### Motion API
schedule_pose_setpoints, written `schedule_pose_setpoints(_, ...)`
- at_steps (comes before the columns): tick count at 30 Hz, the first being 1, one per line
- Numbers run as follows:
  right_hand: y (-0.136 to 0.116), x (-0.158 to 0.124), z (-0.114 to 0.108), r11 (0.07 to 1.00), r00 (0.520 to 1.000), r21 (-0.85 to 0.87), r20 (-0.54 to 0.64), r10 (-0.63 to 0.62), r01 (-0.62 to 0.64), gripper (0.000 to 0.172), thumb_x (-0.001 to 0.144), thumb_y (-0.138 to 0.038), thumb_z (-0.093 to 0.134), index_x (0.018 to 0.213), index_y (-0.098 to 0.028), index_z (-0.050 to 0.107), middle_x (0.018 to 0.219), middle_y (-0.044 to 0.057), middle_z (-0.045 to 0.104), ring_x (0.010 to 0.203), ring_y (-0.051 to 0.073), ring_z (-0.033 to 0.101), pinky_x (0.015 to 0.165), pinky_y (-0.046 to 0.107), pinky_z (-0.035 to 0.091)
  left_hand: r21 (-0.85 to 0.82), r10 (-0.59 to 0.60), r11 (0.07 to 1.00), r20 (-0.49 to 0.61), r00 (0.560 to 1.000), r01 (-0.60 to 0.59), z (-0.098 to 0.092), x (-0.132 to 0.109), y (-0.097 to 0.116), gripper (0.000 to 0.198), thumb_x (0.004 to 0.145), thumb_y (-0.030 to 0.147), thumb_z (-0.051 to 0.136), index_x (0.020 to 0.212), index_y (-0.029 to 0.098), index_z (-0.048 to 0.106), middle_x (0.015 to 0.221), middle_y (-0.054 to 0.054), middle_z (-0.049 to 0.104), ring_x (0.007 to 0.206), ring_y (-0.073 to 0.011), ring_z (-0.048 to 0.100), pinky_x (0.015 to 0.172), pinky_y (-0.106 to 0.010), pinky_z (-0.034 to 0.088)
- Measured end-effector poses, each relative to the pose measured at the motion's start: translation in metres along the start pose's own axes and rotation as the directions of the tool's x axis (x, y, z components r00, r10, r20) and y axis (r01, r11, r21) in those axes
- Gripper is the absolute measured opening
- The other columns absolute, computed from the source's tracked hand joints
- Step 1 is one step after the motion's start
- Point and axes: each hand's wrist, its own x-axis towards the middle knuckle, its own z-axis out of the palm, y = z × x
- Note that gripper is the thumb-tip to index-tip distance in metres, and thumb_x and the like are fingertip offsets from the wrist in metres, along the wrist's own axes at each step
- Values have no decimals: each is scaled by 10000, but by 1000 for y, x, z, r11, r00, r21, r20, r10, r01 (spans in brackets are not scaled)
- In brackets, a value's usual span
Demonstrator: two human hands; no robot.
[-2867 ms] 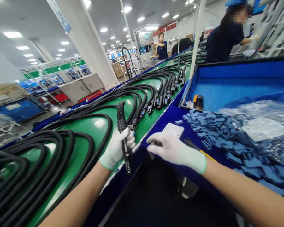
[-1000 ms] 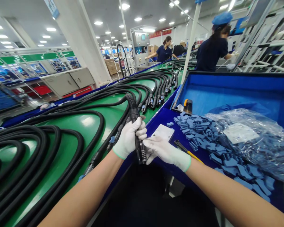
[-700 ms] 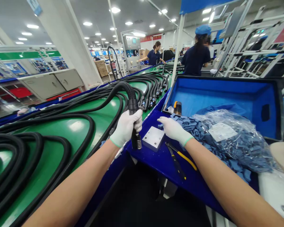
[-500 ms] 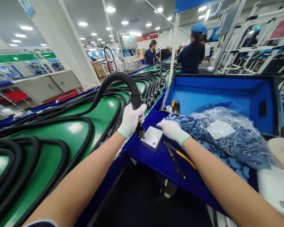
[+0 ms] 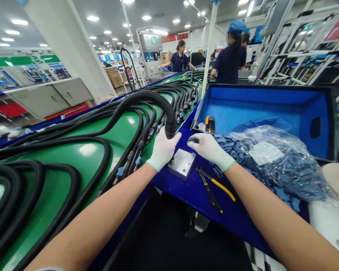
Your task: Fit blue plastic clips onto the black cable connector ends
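Note:
My left hand (image 5: 163,147), in a white glove, is closed round the end of a black corrugated hose (image 5: 170,126). The hose arches up from the green belt, and its lower fitting with a spring-like tip is mostly hidden by the hand, just over a metal block (image 5: 182,163). To the right, my gloved right hand (image 5: 210,148) pinches a small blue-grey plastic piece (image 5: 194,140), partly covered by the fingers. A heap of similar blue plastic pieces (image 5: 231,148) lies beside that hand. Pliers (image 5: 211,184) with yellow-and-black handles rest below it.
Several black hoses (image 5: 101,141) lie coiled along the green belt (image 5: 96,160) at left. A blue bin (image 5: 271,101) stands behind a clear plastic bag (image 5: 285,162) of blue pieces. An orange-and-black container (image 5: 210,124) sits by the bin. Co-workers (image 5: 230,56) stand farther back.
My right hand has come up from the heap with a small blue-grey piece between its fingers. My left hand, still on the hose, has shifted slightly right, lower over the block.

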Motion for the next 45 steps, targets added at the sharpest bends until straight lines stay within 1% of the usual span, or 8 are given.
schedule_pose_setpoints(8,-47,-12,6,946,981,323,169,-96,37,203,893,-322,586,803,-154,656,726,-14,631,676,141,541,633,262,404,86,113,989,117,987,-124,-5,12,-7,185,845,311,723,843,190,583,711,5,598,649,-155,555,650,-288,432)
schedule_pose_setpoints(15,-43,-10,42,872,977,472,209,31,-128,349,857,-473,637,745,-143,657,646,-7,567,591,128,455,546,257,346,69,94,992,186,978,-109,-6,16,-15,222,846,349,722,893,173,596,750,-5,629,682,-158,585,662,-286,456)
schedule_pose_setpoints(21,-42,-13,39,909,980,398,193,50,-125,429,829,-571,668,734,-153,701,641,-5,602,588,133,491,534,248,348,56,54,996,224,973,-68,-17,13,-7,335,895,492,668,971,179,577,794,-28,648,700,-161,625,703,-295,522)
schedule_pose_setpoints(26,-47,-17,32,941,979,334,204,-11,-59,325,866,-491,658,863,-180,754,812,26,740,720,174,639,636,257,437,195,-68,979,52,996,57,-119,15,-8,506,966,587,447,1330,235,442,1054,-63,658,718,-147,639,696,-307,551)
schedule_pose_setpoints(30,-46,-16,37,971,982,238,188,-21,-25,244,888,-418,633,887,-212,763,837,11,758,749,176,670,672,265,457,457,-258,848,-83,962,267,-237,-13,-13,660,814,516,664,1342,145,528,1052,-115,699,805,-231,680,774,-375,563)
schedule_pose_setpoints(33,-45,-16,45,990,984,142,172,-36,11,206,885,-363,617,899,-222,768,872,14,766,777,182,683,684,273,465,605,-371,695,-159,915,388,-297,-52,-17,659,665,442,780,1226,119,654,1156,-152,719,1060,-335,664,957,-421,523)
schedule_pose_setpoints(40,-43,-21,57,999,988,3,148,-53,53,234,894,-378,601,1009,-239,750,1010,26,770,913,222,706,813,329,510,689,-595,556,-60,801,465,-364,-133,-4,721,793,606,653,1362,163,650,1342,-117,684,1223,-323,640,1043,-401,512)
schedule_pose_setpoints(45,-45,-23,61,999,988,-43,152,-22,29,253,900,-413,597,1044,-251,728,1019,16,762,901,229,708,780,346,521,755,-611,487,-65,789,439,-373,-191,12,639,788,543,717,1348,238,668,1397,-63,655,1310,-329,582,1183,-432,389)
